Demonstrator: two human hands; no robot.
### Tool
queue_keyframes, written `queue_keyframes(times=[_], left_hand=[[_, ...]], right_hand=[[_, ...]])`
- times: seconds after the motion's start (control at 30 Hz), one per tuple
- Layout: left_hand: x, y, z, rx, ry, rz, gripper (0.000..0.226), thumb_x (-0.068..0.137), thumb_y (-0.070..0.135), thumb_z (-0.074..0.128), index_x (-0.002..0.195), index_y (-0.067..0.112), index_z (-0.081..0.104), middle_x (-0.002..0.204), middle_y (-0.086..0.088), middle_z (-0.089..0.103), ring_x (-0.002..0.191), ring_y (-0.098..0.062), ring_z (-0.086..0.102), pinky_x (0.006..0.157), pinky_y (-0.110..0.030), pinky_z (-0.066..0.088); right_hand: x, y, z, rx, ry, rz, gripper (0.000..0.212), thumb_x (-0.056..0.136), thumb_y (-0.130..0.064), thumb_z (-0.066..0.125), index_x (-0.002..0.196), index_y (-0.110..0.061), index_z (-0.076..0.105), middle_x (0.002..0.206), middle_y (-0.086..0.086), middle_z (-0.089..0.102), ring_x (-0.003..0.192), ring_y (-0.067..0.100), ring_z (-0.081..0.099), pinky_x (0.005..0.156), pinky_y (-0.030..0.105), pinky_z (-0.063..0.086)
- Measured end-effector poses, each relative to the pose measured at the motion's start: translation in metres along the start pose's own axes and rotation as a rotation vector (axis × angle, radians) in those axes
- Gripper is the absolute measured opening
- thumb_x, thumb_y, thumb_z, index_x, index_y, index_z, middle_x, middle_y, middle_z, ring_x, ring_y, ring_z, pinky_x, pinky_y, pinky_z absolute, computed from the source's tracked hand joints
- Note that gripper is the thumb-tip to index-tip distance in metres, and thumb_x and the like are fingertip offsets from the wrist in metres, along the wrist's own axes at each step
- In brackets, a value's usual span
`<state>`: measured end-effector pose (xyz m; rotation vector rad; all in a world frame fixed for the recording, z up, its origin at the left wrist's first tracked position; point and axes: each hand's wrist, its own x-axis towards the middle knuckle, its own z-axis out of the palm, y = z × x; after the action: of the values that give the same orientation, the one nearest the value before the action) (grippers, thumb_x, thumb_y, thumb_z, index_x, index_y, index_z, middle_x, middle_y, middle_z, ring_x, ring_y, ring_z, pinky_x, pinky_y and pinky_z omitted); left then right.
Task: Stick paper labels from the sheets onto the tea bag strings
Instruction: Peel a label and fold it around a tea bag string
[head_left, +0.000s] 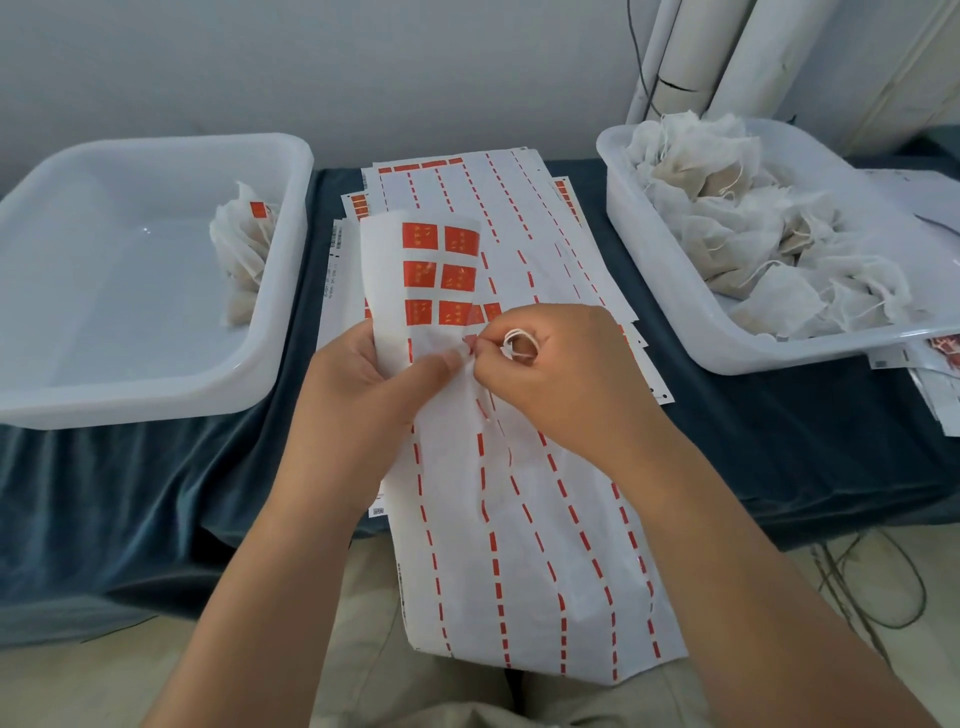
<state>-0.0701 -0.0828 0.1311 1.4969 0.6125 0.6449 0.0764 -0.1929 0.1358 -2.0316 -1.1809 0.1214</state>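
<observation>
A label sheet (519, 519) with several red labels (440, 270) at its upper end hangs over the table's front edge onto my lap. My left hand (363, 379) grips the sheet's left side, thumb pressed near a red label at the row being peeled. My right hand (561, 374) has a white tea bag string (517, 344) looped round its fingers and pinches at that same label, fingertips against my left thumb. The tea bag on this string is hidden.
A white tub (130, 384) on the left holds a few labelled tea bags (244, 249). The white tub (670, 291) on the right is heaped with unlabelled tea bags (753, 218). More used sheets (519, 197) lie on the blue cloth (779, 457). Cables lie on the floor at right.
</observation>
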Motion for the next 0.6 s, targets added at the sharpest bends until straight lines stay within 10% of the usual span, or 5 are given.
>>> queue_keyframes(times=[0.3,0.6], left_hand=[[0.0,-0.006,-0.001,-0.05,0.021,-0.03,0.033,0.099,0.022,0.073,0.099,0.055,0.076,0.108,0.015,0.08,0.093,-0.015,0.08,0.067,-0.031,0.065],[0.0,-0.009,0.0,-0.035,0.032,0.011,0.038,0.098,0.019,0.074,0.098,0.057,0.076,0.105,0.018,0.08,0.09,-0.011,0.08,0.063,-0.024,0.062]], right_hand=[[-0.002,0.012,0.003,0.366,0.05,0.196,0.018,0.098,-0.033,0.067,0.085,-0.028,0.078,0.078,-0.02,0.073,0.076,0.001,0.067,0.066,0.006,0.049],[-0.005,0.008,0.016,0.202,0.086,0.154,0.017,0.095,-0.054,0.067,0.101,-0.038,0.073,0.078,-0.035,0.061,0.088,-0.018,0.059,0.074,-0.003,0.043]])
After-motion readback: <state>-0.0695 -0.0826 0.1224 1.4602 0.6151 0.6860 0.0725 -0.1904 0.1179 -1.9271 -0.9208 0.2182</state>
